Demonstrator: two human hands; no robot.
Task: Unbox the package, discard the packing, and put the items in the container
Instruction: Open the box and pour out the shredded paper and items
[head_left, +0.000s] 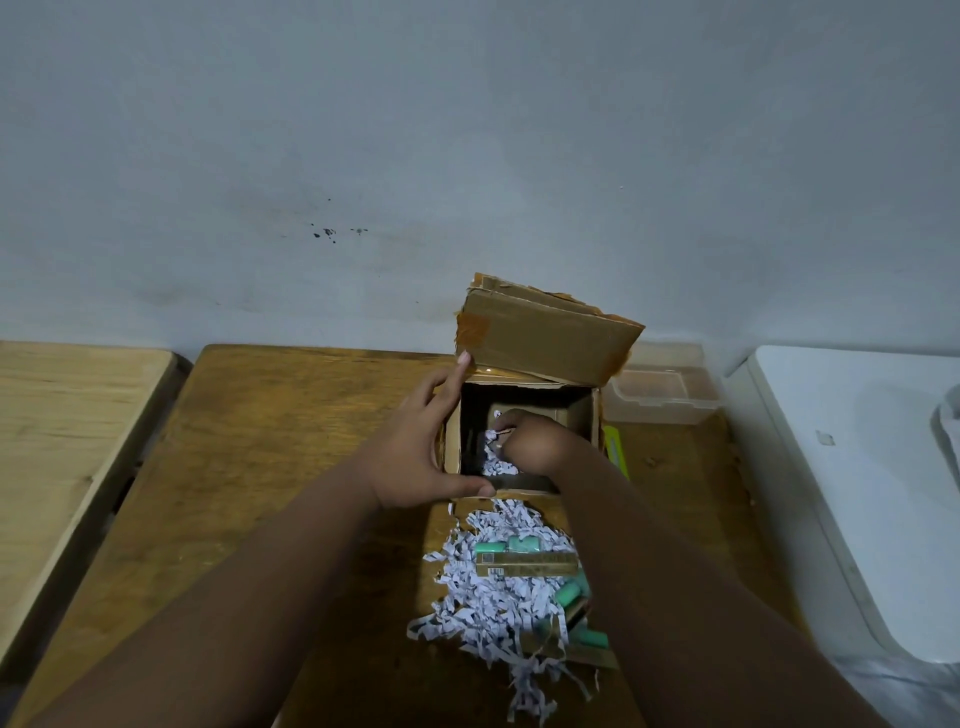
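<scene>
left grip (415, 449): spread flat against cardboard box (545, 343) | right grip (530, 441): inside box, pinching shredded paper (493, 464) | tip: lift slowly, hold box steady

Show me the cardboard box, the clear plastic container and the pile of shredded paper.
cardboard box (545, 338), head view, on its raised flap.
clear plastic container (662, 411), head view, on its front wall.
pile of shredded paper (483, 597), head view, on strips near its middle.

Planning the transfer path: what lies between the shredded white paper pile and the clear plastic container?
In the head view, the open brown cardboard box, with the right hand inside gripping shredded white paper.
</scene>
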